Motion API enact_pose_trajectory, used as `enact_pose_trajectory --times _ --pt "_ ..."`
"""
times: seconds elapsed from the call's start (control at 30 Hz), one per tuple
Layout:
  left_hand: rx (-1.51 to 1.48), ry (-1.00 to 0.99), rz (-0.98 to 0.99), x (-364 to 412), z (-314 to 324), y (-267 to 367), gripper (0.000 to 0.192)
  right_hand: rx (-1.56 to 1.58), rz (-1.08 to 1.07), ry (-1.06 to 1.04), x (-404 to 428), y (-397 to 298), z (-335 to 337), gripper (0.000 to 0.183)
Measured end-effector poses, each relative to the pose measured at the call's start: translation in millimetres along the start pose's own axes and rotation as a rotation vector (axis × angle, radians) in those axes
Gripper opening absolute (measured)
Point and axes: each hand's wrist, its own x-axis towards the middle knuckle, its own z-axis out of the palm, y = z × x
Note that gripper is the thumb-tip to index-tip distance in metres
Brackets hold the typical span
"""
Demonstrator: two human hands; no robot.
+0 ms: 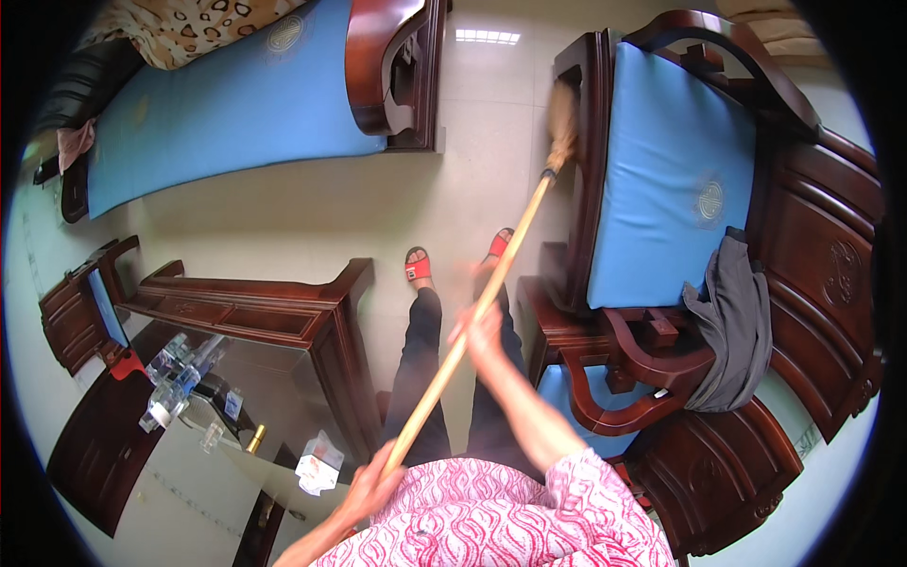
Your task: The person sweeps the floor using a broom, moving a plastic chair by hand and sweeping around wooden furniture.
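Both hands grip a long wooden broom handle (441,379) that slants up and to the right across the view. My left hand (370,482) wraps its top end, close to my patterned shirt. Farther down the shaft, my right hand (476,329) is closed around it, slightly blurred. The broom's straw head (562,124) is blurred too, and lies beside the dark wooden base of the right-hand chair. Under it is the pale tiled floor (489,142). My feet, in red slippers (418,266), stand on the floor to the left of the broom head.
A wooden sofa with a blue cushion (241,127) is at upper left. On the right stands a wooden chair with a blue seat cushion (666,177); a grey garment (737,333) hangs over an armrest. The glass-topped table (269,361) at lower left bears a tissue box (319,464) and glassware.
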Motion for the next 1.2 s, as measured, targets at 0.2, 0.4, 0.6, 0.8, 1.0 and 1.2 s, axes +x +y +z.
enact_pose_trajectory --times 0.2,0.4,0.6,0.8,1.0,1.2 --pt "-0.115 0.045 -0.019 17.9 21.4 42.3 0.045 -0.018 0.264 0.007 73.7 -13.0 -2.8 0.012" --pt "-0.061 0.100 -0.087 -84.2 14.1 14.7 0.042 0.190 0.471 -0.158 -54.2 35.8 37.9 0.027" --pt "-0.119 0.169 0.055 -87.4 34.7 -4.4 0.038 0.141 0.161 -0.239 -48.5 -26.0 31.1 0.032" --pt "-1.097 -0.119 -0.128 -2.6 52.0 56.2 0.046 -0.190 0.116 -0.343 92.5 -78.9 36.4 0.027" --pt "-1.052 -0.093 -0.277 -40.0 77.1 12.3 0.043 -0.486 0.405 -0.276 68.8 35.9 -0.4 0.046" --pt "-0.767 0.073 -0.322 -118.8 124.6 -99.9 0.047 -0.526 0.581 -0.301 -41.9 124.3 -19.0 0.042"
